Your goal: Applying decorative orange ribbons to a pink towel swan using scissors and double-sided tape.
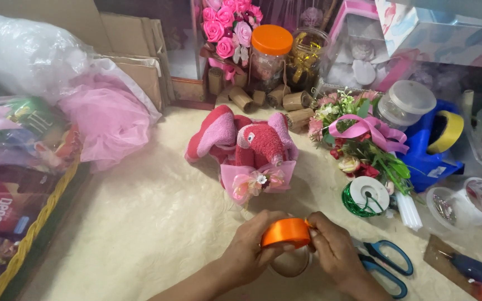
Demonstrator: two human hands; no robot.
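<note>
Far left: woven yellow-edged basket (pixel 26 237) of wrapped snack packets, pink tulle bundle (pixel 110 120) beside it, well apart from the work. Centre of cream fluffy mat (pixel 152 223): pink-and-red towel elephant (pixel 252 145) with pink ribbon bow, untouched, just beyond the hands. Step in hand, by judgement: freeing the loose end of the roll of orange satin ribbon (pixel 287 232), held low at centre front above the mat. Left hand (pixel 249 251) wrapped around the roll's near side, grasping it; right hand (pixel 333 251) pinching the ribbon's end at the roll's right edge. Second spool partly hidden beneath the roll; kind not clear. Next move calls for steady hold on the roll and clear room to the right. Obstacles there: blue-handled scissors (pixel 389 265) just beside right wrist, green wire spool (pixel 364 196), artificial flower bunch with pink bow (pixel 361 139), blue tape dispenser (pixel 433 150) farther off.
</note>
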